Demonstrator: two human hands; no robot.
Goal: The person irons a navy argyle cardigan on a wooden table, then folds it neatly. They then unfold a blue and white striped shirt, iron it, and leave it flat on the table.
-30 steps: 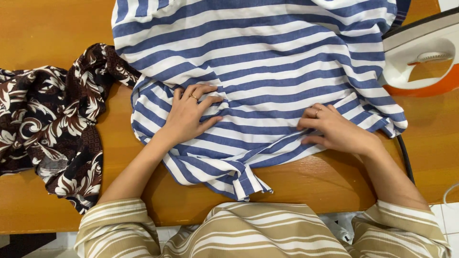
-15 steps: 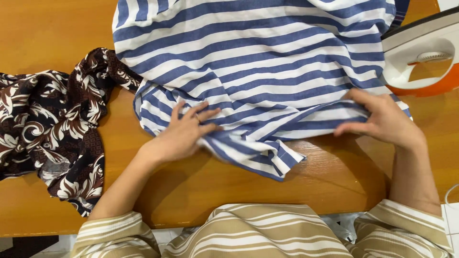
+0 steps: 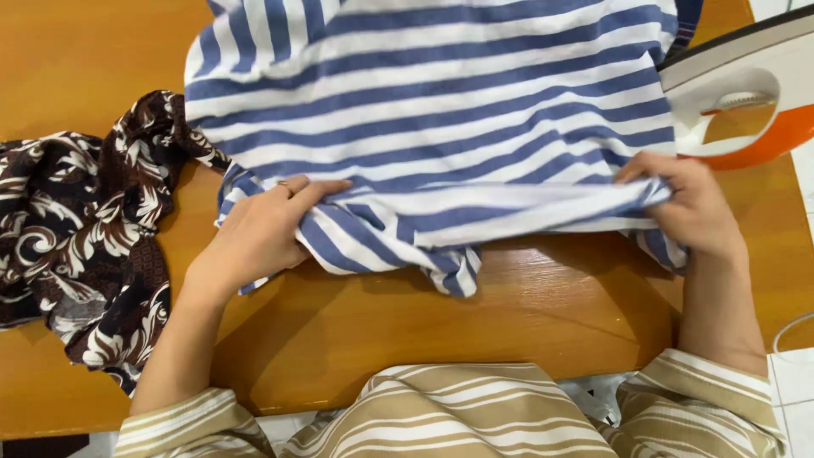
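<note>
Head view: blue-and-white striped garment (image 3: 441, 110) lies on the wooden desk (image 3: 526, 322), its stripes and gathered near edge running left to right. Left hand (image 3: 254, 237) is closed on the left end of that edge; right hand (image 3: 691, 208) pinches the right end. Patterned brown cloth (image 3: 76, 229) lies left; an iron (image 3: 746, 93) stands right.

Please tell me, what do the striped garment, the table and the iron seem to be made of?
The blue-and-white striped garment looks like thin, soft woven or knit cloth: it bunches into folds between the hands. The table seems to be varnished wood; its orange-brown top shows grain and glossy reflections. The iron looks like smooth moulded plastic, white with orange.
</note>
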